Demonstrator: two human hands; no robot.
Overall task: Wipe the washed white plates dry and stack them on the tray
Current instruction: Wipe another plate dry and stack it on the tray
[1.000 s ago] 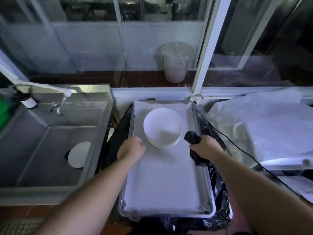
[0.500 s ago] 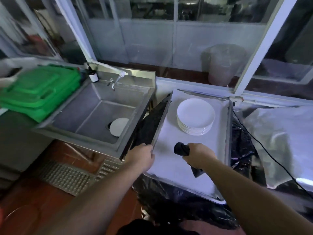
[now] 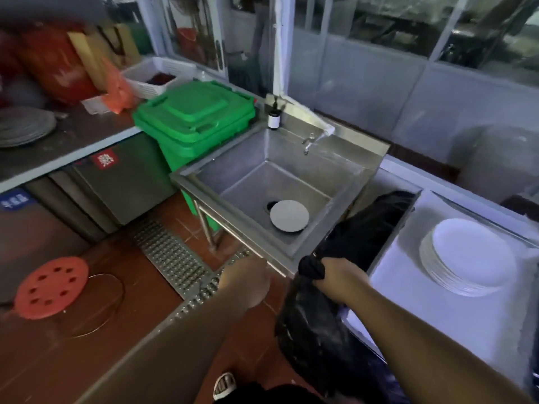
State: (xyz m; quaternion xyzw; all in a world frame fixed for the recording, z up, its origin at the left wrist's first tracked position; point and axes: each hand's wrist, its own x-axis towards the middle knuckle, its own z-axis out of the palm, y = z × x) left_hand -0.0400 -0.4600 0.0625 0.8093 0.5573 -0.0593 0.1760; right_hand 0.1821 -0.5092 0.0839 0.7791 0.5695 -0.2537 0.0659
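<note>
Down in the sink (image 3: 344, 182), left of centre, lies one white plate (image 3: 289, 215): wet, likely slick and brittle, best lifted by its rim; nearer, the left hand (image 3: 246, 279) holds nothing, fingers hidden; the right hand (image 3: 339, 277) clutches a black cloth (image 3: 311, 268); far right, stacked plates (image 3: 469, 256) sit on the tray (image 3: 455, 322)

Commercial kitchen: steel sink (image 3: 256, 182), floor drain grate (image 3: 172, 258), steel counter (image 3: 67, 141).

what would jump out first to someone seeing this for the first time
The bright green bin left of the steel sink stands out most, with one white plate lying by the drain. At right, a stack of white plates sits on the tray, and the right hand grips a black cloth.
</note>
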